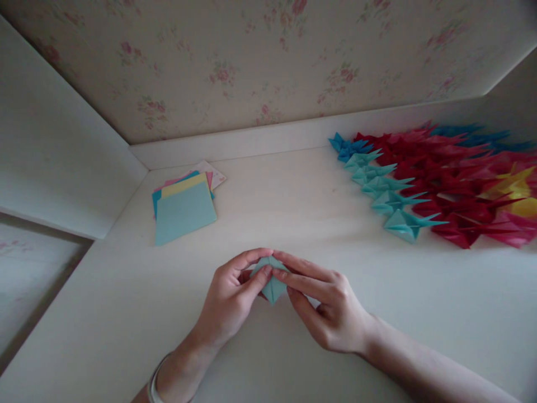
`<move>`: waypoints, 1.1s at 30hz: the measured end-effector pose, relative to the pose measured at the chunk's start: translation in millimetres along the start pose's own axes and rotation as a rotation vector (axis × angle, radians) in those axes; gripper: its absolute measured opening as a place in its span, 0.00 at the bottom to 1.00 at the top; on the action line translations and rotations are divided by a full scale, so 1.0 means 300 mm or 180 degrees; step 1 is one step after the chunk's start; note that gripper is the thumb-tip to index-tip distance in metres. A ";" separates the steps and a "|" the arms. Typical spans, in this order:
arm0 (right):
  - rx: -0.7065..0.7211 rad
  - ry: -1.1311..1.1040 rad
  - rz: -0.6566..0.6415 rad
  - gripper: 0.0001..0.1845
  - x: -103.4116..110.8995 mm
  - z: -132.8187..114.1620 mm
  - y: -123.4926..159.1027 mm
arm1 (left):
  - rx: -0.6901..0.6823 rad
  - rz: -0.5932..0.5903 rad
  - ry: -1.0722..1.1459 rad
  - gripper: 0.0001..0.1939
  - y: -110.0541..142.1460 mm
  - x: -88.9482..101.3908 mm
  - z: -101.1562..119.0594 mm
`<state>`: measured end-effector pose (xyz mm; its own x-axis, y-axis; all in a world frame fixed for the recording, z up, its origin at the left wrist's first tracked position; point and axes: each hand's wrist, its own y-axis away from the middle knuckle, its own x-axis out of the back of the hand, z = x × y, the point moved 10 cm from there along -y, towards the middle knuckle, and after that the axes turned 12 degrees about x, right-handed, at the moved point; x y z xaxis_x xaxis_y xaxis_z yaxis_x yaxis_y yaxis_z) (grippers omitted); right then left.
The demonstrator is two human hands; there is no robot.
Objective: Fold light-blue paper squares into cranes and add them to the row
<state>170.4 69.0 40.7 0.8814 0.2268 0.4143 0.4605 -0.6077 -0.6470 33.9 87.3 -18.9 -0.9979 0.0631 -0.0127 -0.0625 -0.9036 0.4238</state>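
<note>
A small light-teal piece of folded origami paper (273,289), diamond-shaped with a crease down its middle, is between my two hands near the front of the table. My left hand (234,296) pinches it from the left, thumb on the front face and fingers behind. From the right, my right hand (325,302) grips it too, with two fingertips on its upper face and the thumb at its right edge. Part of the paper is hidden by the fingers.
On the white table (268,207), a stack of square coloured paper (187,215) lies at the left, light teal on top. Rows of folded paper cranes stand at the right: teal cranes (390,201), red cranes (453,196), plus blue, pink and yellow ones. A floral wall (268,67) rises behind.
</note>
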 end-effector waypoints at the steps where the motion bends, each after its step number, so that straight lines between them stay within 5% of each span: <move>1: 0.0026 0.0001 -0.0016 0.24 -0.002 -0.002 -0.001 | -0.0039 0.0023 0.0022 0.16 0.000 0.003 0.004; 4: 0.0058 0.0005 -0.0070 0.21 -0.011 -0.003 0.001 | -0.0029 0.0052 0.0046 0.23 -0.001 0.010 0.005; 10: 0.0076 -0.0026 -0.0096 0.16 -0.029 0.003 0.005 | -0.0273 0.0325 -0.0365 0.09 -0.004 0.038 0.022; 18: 0.0125 -0.0114 -0.0180 0.20 -0.044 0.008 0.015 | -0.0339 0.0456 -0.0204 0.08 -0.006 0.059 0.017; 28: -0.0551 -0.0449 0.0334 0.11 0.027 0.069 0.009 | -0.0329 -0.0161 -0.0221 0.07 0.021 0.016 0.030; 33: -0.0513 -0.0438 0.0597 0.11 0.058 0.076 0.018 | -0.0995 -0.0599 -0.0930 0.17 0.074 -0.044 0.102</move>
<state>190.6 87.1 30.0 0.9607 0.1936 0.1990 0.2752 -0.7595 -0.5894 46.1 79.3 18.5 -0.9254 0.3144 0.2115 -0.2885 -0.9465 0.1449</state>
